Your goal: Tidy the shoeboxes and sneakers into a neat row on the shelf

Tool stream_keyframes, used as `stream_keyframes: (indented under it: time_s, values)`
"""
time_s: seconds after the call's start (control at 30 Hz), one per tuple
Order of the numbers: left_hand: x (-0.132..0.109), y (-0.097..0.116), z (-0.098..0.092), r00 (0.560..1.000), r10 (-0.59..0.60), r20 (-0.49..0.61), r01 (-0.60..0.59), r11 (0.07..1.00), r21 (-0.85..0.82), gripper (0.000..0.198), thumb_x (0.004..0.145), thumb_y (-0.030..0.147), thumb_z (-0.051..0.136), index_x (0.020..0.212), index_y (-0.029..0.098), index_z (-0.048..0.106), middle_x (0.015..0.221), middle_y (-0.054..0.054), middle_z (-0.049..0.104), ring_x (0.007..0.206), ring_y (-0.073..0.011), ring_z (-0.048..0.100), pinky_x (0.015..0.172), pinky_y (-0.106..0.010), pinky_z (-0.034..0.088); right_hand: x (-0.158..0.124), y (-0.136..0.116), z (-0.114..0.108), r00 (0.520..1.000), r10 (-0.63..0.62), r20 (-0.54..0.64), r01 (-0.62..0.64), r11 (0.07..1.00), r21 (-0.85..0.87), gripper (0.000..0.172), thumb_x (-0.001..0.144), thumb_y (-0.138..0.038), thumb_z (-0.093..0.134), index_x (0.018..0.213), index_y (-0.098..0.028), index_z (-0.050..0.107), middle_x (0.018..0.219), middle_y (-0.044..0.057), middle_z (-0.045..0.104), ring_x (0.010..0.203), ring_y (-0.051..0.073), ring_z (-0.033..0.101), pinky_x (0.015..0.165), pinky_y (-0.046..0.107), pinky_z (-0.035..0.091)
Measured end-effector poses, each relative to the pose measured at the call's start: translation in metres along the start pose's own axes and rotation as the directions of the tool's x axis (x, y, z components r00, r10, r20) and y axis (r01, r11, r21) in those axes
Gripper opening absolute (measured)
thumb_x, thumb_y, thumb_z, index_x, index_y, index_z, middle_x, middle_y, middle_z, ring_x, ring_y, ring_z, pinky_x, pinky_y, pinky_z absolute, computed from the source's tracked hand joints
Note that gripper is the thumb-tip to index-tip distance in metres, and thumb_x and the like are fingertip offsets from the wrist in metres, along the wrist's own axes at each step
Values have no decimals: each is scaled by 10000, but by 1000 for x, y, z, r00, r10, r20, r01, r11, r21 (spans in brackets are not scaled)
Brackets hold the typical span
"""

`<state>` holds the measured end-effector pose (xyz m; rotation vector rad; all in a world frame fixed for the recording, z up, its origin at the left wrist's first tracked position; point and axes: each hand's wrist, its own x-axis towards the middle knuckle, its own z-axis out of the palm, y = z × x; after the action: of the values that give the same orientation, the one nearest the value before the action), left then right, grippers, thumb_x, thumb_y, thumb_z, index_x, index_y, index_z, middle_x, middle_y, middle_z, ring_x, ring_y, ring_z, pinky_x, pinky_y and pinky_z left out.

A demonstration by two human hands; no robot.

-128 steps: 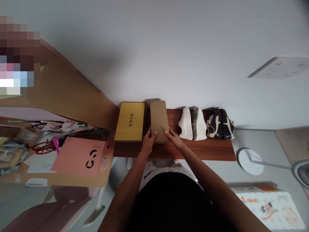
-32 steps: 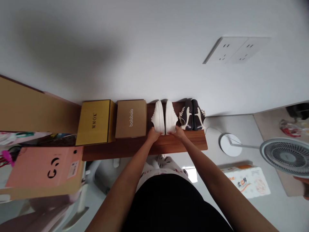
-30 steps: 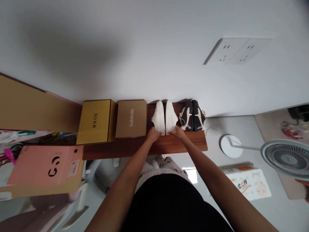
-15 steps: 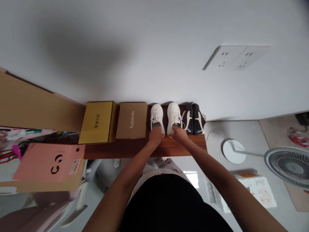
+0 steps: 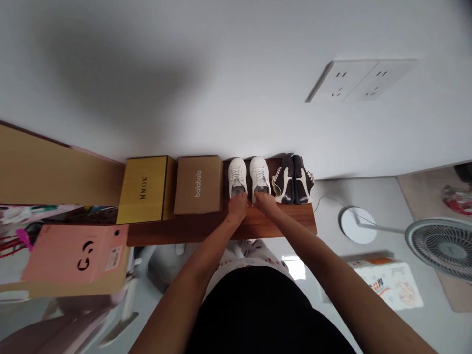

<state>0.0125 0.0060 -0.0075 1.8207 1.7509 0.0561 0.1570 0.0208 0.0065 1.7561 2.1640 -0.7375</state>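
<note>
L hand (image 5: 237, 206) clasps near end of L white sneaker (image 5: 237, 177), R hand (image 5: 264, 202) of R white sneaker (image 5: 259, 174), hands just apart, pair now laces-up, no longer tipped, on wood shelf (image 5: 206, 231) between kraft balabala box (image 5: 198, 184) & dark sneakers (image 5: 293, 179).

A wooden bench (image 5: 221, 229) carries a yellow MMOK box (image 5: 143, 190); a kraft balabala box (image 5: 198, 185); white sneakers (image 5: 248, 177); dark sneakers (image 5: 293, 180).

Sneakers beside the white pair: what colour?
The sneakers are near-black with cream side stripes and trim, best seen in the head view.
</note>
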Motion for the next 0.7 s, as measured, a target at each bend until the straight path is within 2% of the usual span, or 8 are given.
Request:
stream_keyframes:
  time_s: [0.17,0.3,0.4,0.47,0.57,0.63,0.7]
  values:
    - [3,3,6,1000,-27,-1,27,999,-36,180,909,157,606,1082,140,650,1109,-184,697,1159,-321,648,1083,-374,412,4,1,8,1000,-16,8,16,1000,-13,227,922,-285,644,1110,-157,647,1141,204,717,1039,305,708,859,363,521]
    - [2,5,11,997,-62,-53,55,990,-128,126,926,162,586,1024,159,666,1072,-161,705,1146,-305,654,1088,-362,403,7,-4,12,1000,-29,-4,29,999,-19,199,950,-213,569,1118,-143,651,1135,199,708,1008,286,693,858,361,512]
    - [-2,5,9,997,-59,-51,55,995,-81,155,940,150,548,1042,137,664,1088,-180,694,1158,-311,641,1084,-367,399,5,-8,13,998,-44,-41,44,999,-16,214,962,-177,526,1123,-123,655,1139,212,690,1017,285,659,888,367,491]
    - [-5,6,5,999,-36,-33,36,999,4,203,941,157,545,1110,116,650,1134,-204,677,1181,-329,620,1077,-389,402,-2,-6,15,993,-62,-102,62,998,-1,225,965,-218,545,1135,-118,654,1169,216,667,1062,293,619,925,374,469]
    - [-13,13,0,997,-3,-73,8,997,74,338,931,193,577,1256,100,597,1217,-225,647,1218,-352,585,1069,-432,408,-24,10,25,970,-37,-241,59,995,84,305,979,-340,554,1190,-137,638,1214,195,636,1110,305,567,966,395,441]
    - [-17,24,2,995,39,-92,-34,998,61,411,928,201,584,1330,121,561,1264,-213,634,1241,-347,567,1081,-449,402,-44,32,37,936,26,-351,39,983,179,351,997,-378,510,1233,-142,619,1223,186,624,1123,306,550,981,407,432]
    - [-19,41,12,991,120,-62,-122,992,-21,423,927,190,582,1349,161,561,1286,-183,635,1256,-321,564,1103,-442,395,-62,59,49,879,119,-462,16,960,279,377,1006,-385,475,1263,-138,595,1235,186,614,1143,306,537,996,417,428]
